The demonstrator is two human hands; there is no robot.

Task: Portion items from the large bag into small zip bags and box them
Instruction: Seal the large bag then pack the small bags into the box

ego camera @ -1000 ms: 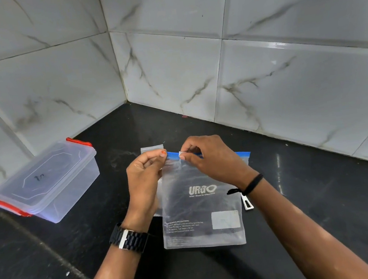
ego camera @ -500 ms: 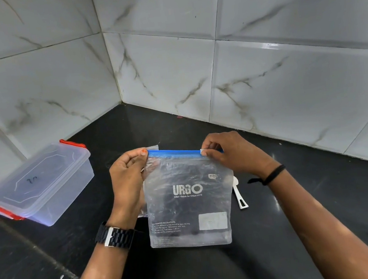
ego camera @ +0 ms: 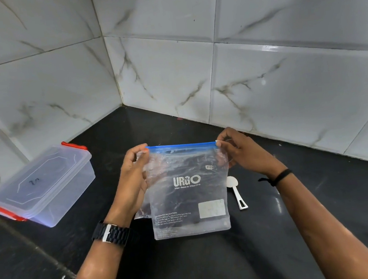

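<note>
- Zip bag (ego camera: 186, 192), clear with a blue seal strip and "URGO" print, held upright at centre above the black counter (ego camera: 327, 202).
- Left hand (ego camera: 134, 176) pinches the strip's 9 o'clock end between thumb and fingertips.
- Right hand (ego camera: 243, 150) pinches the 3 o'clock end likewise.
- White scoop (ego camera: 236, 192) lies on the counter just beside the bag, at 3 o'clock.
- Clear lidded box (ego camera: 41, 186) with red clips sits at 9 o'clock, well apart, by the tiled wall (ego camera: 169, 71).
</note>
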